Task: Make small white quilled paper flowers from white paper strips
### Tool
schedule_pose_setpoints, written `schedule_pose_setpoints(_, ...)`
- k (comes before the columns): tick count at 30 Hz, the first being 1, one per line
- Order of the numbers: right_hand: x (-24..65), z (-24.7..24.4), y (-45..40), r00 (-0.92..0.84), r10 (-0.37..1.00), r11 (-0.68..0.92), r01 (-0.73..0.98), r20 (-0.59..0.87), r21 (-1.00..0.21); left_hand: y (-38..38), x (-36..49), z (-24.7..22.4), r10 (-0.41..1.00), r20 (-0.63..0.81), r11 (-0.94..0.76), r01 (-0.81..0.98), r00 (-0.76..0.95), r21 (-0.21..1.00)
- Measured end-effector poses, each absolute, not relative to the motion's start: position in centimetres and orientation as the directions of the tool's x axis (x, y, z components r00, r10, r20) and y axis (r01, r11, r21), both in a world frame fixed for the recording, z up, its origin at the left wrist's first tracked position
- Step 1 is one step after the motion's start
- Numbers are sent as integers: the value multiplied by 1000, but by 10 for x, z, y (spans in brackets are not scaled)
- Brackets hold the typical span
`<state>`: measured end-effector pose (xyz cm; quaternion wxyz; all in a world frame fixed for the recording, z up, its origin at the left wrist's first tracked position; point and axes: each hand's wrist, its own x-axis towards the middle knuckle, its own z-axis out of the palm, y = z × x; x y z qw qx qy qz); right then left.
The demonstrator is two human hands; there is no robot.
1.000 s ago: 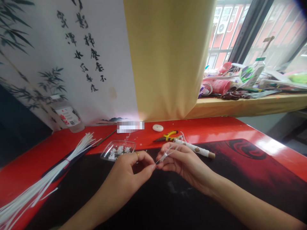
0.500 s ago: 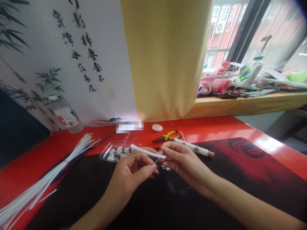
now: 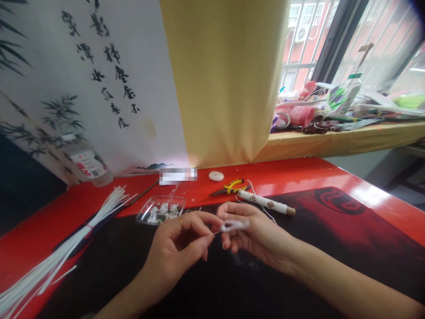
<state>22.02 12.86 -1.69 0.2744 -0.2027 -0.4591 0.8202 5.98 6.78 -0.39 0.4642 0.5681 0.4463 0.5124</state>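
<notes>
Left grip (image 3: 179,246) pinches thin stem (image 3: 216,233); white piece (image 3: 236,225) overlaps right grip (image 3: 257,238), hold unclear.

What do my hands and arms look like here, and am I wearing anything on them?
No gloves. Your left hand has a gold-coloured ring; none shows on your right hand. Both forearms look mostly bare, with no watch or bracelet visible.

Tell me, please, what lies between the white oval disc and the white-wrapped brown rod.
In the head view, yellow-handled metal pliers lie between the disc and rod.
</notes>
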Motion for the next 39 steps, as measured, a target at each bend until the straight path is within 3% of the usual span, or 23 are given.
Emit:
schedule_pose_setpoints(3, 219, -13, 127, -734, 674, -324, -198, -79, -925, 65, 60, -3, 976, 184, -195, 88, 114, 977)
schedule_pose_setpoints(6, 220, -7, 127, -675, 737, 9, -39, 34, -999, 66, 58, -4, 967, 195, -218, 134, 166, 967)
schedule_pose_setpoints(9, 223, -2, 128, -677, 714, 327, 94, 181, -940, 71, 55, -8, 966, 171, -212, 213, 196, 954)
schedule_pose_setpoints(11, 226, -1, 129, -695, 688, 432, 164, 207, -887, 75, 54, -11, 968, 167, -210, 246, 186, 946)
schedule_pose_setpoints(13, 228, 0, 130, -718, 671, 449, 195, 185, -872, 78, 53, -14, 970, 159, -203, 252, 186, 946)
schedule_pose_setpoints(19, 230, -4, 137, -759, 650, 141, 73, 37, -987, 83, 52, -21, 972, 156, -205, 310, 176, 928)
schedule_pose_setpoints(22, 230, -8, 143, -782, 623, 111, 82, 5, -990, 83, 53, -23, 972, 126, -175, 256, 197, 951)
schedule_pose_setpoints(25, 230, -16, 150, -806, 593, 256, 187, 1, -948, 85, 54, -29, 963, 109, -172, 250, 246, 953)
schedule_pose_setpoints(29, 233, -30, 158, -822, 569, 538, 361, 13, -762, 90, 59, -50, 933, 40, -178, 361, 358, 916)
schedule_pose_setpoints(39, 242, -39, 161, -844, 529, 685, 487, -89, -542, 97, 60, -81, 940, -107, -14, 351, 323, 936)
